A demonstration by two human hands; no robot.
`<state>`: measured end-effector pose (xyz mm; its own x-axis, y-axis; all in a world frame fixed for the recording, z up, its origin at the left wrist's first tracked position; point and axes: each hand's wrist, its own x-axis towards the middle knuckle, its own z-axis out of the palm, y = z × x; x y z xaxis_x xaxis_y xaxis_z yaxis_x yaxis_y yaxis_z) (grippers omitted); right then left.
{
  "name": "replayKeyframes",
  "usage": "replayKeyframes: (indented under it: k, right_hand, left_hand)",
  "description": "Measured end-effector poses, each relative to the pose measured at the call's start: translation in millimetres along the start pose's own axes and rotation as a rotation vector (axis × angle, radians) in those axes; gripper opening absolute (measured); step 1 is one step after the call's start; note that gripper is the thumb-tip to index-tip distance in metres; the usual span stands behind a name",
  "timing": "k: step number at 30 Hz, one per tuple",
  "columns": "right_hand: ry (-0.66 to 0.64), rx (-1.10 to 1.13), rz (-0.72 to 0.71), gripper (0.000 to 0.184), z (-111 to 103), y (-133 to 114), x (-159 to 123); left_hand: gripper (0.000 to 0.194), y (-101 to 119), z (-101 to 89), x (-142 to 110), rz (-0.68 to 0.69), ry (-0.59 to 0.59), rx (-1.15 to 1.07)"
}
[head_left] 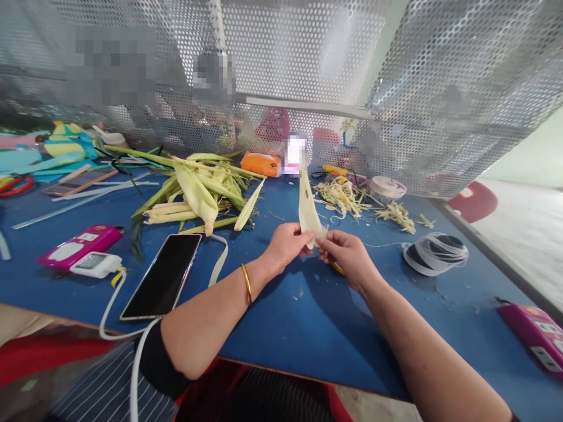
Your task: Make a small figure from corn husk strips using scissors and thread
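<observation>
A pale corn husk [308, 206] stands upright between my hands, its pointed tip facing away and a small dark mark on it. My left hand [288, 245] pinches the lower left edge of the husk. My right hand [345, 253] has its thumb and fingers closed on the lower right corner. A thin white thread runs from a spool [435, 255] on the right toward my right hand; its end is hidden. Under that hand shows part of a yellow curved object [338, 268], too covered to name.
A heap of green husks [197, 193] lies left of centre, with a phone [162, 278] and purple power strip [81, 246] nearer. Shredded husk [341, 196], a tape roll [387, 189] and an orange packet [261, 164] sit toward the perforated metal screen [303, 53].
</observation>
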<state>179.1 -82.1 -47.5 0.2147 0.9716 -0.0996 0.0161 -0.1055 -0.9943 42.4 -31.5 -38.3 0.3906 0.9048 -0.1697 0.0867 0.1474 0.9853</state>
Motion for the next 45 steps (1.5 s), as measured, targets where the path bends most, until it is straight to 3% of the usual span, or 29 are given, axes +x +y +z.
replayKeyframes:
  k: [9, 17, 23, 32, 39, 45]
  right_hand:
    - [-0.096, 0.058, 0.034, 0.044, 0, 2, -1]
    - [-0.102, 0.043, 0.089, 0.047, 1, 1, -3]
    - [-0.127, 0.132, 0.134, 0.045, 1, 1, -4]
    - [-0.26, 0.335, 0.338, 0.02, -8, -6, -1]
    - [-0.222, 0.356, 0.3, 0.015, -10, -3, 1]
    - [-0.237, 0.373, 0.293, 0.006, -10, -7, 1]
  left_hand:
    - [0.009, -1, 0.9, -1, -0.066, -0.007, -0.07]
    - [0.008, -1, 2.4, -2, -0.039, 0.021, -0.078]
    - [0.008, 3, 2.9, -7, -0.096, -0.009, -0.125]
    - [0.019, 2, -1.9, -5, -0.187, -0.095, -0.236]
    - [0.012, 6, -1.4, -6, -0.198, -0.091, -0.265]
    - [0.018, 4, -0.8, -6, -0.138, -0.07, -0.201]
